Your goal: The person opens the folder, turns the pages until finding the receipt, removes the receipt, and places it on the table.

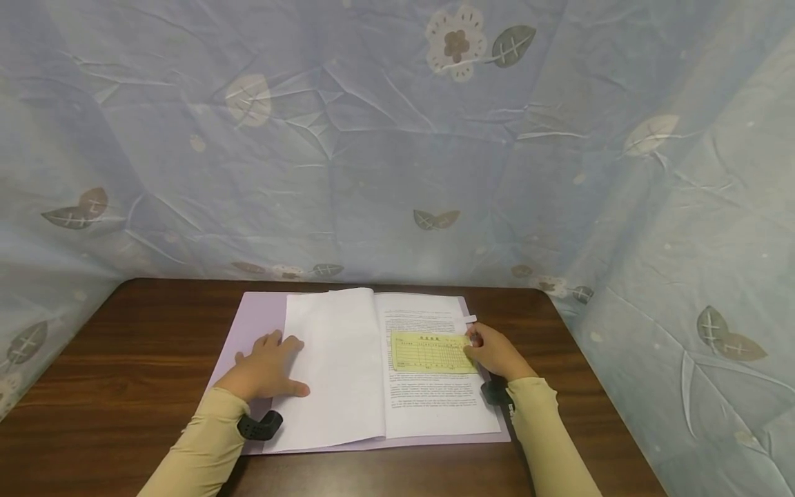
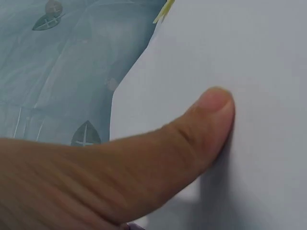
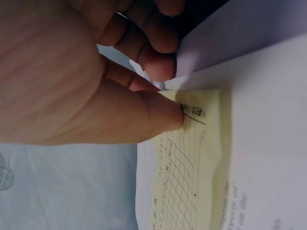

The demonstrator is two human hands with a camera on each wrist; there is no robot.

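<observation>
An open lilac folder [image 1: 259, 312] holds papers: a blank white page [image 1: 335, 359] on the left and a printed page [image 1: 428, 414] on the right. Across the printed page lies a yellow slip [image 1: 425, 353] with a ruled grid. My right hand [image 1: 497, 352] pinches the slip's right end, its thumb [image 3: 163, 115] on top and a finger partly hidden behind. The slip's near edge seems slightly raised from the page. Fingers spread, my left hand [image 1: 267, 369] rests at the blank page's left side; its thumb [image 2: 211, 110] lies over the white paper.
Beneath the folder is a dark brown wooden table [image 1: 124, 359]. A pale blue patterned cloth [image 1: 385, 159] hangs behind and on both sides. A small white tab [image 1: 470, 319] sticks out at the folder's right edge, just above my right hand.
</observation>
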